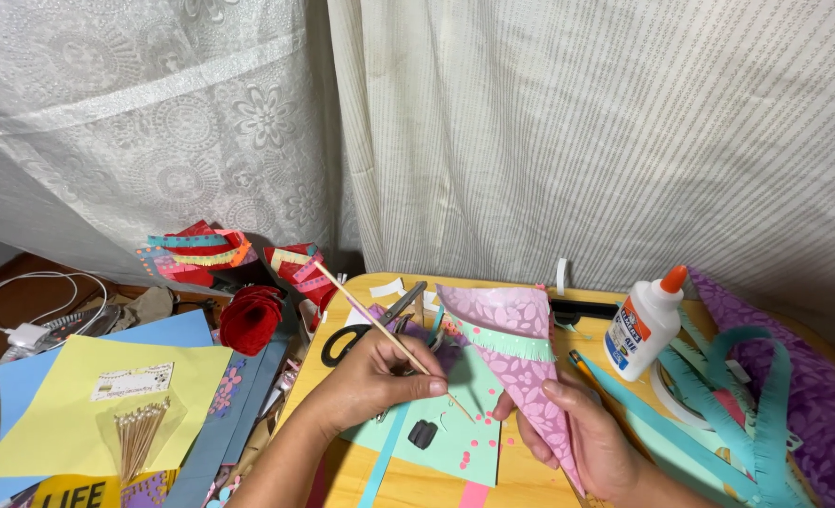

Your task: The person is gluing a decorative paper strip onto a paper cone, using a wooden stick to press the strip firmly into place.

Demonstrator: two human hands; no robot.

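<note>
fingers of left hand [380, 376] pinch a thin wooden stick [394, 341]; right hand [577, 428] grips pink paper cone [521, 362], just right of the stick tip; glue bottle [645, 323] near, table edge [417, 489] close below.

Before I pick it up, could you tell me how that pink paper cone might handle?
The pink paper cone looks thin and hollow, so probably light and easily crushed. Set down, it would likely roll in a curve. The right hand cradles it loosely, suggesting little weight.
</note>
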